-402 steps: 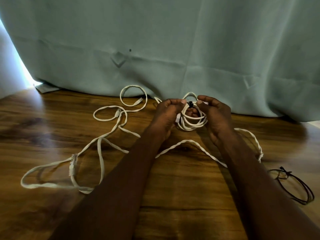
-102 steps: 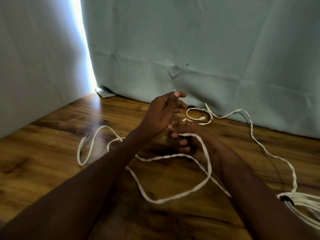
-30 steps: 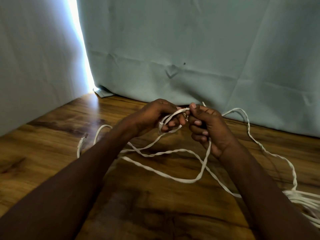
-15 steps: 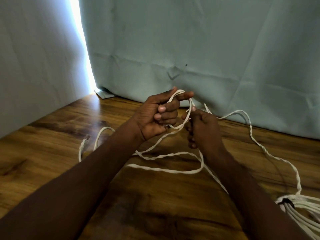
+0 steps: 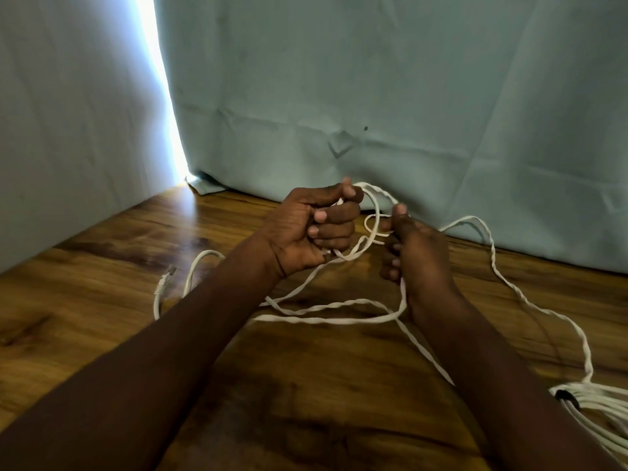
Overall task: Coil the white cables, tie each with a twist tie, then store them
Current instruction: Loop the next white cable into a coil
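A long flat white cable [image 5: 336,316] lies in loose curves on the wooden floor. My left hand [image 5: 311,232] is closed around a small loop of it, held above the floor. My right hand [image 5: 413,249] pinches the same cable just to the right, and a strand hangs down from it. One plug end [image 5: 163,279] rests on the floor at the left. A coiled white cable [image 5: 598,407] bound by a black twist tie [image 5: 568,397] lies at the lower right edge.
A pale green curtain [image 5: 373,96] hangs right behind my hands and reaches the wooden floor [image 5: 102,300]. A bright gap of light [image 5: 159,96] shows at its left edge. A white wall stands at the left.
My left hand has curled shut around the loop it held up on spread fingers half a second ago. My right hand has shifted slightly right and away from it.
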`<state>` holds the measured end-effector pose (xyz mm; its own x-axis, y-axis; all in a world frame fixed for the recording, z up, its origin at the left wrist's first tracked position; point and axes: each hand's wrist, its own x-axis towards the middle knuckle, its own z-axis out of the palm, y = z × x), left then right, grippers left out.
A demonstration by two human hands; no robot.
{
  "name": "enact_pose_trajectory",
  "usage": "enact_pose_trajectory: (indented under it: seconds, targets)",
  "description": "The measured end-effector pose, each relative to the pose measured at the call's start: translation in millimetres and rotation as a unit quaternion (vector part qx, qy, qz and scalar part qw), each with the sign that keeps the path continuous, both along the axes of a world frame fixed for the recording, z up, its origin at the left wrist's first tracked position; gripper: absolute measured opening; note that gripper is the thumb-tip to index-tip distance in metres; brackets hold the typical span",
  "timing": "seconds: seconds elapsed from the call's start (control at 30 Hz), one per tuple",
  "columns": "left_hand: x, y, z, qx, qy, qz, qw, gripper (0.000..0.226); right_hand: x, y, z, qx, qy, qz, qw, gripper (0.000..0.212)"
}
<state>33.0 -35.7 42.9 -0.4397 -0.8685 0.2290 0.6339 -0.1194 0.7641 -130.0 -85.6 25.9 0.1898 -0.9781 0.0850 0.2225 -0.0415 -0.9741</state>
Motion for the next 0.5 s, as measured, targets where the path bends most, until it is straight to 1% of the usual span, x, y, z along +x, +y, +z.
enact_pose_trajectory:
  seconds: [0.07, 0.2, 0.33, 0.4, 0.5]
  targets:
    - [0.0, -1.0, -2.7, 0.012, -0.024, -0.001, 1.000, 0.032, -2.8, -3.4, 0.9, -0.019, -0.014, -0.040, 0.999, 0.036]
    - [-8.5, 1.2, -3.7, -0.002, -0.081, -0.026, 0.996, 0.031, -7.3, -8.4, -0.3, -0.041, -0.017, -0.077, 0.996, 0.037]
    - [-13.7, 5.6, -5.7, -0.015, -0.153, -0.038, 0.987, 0.034, -10.9, -11.8, 2.8, -0.059, -0.029, -0.113, 0.991, 0.039]
    - [-13.0, 6.3, -7.1, -0.015, -0.158, -0.044, 0.986, 0.036, -12.9, -13.6, 1.9, -0.050, -0.030, -0.124, 0.991, 0.039]
    - [-9.8, 6.6, -7.1, -0.027, -0.130, -0.044, 0.990, 0.034, -12.9, -13.1, 1.6, -0.039, -0.033, -0.100, 0.994, 0.039]
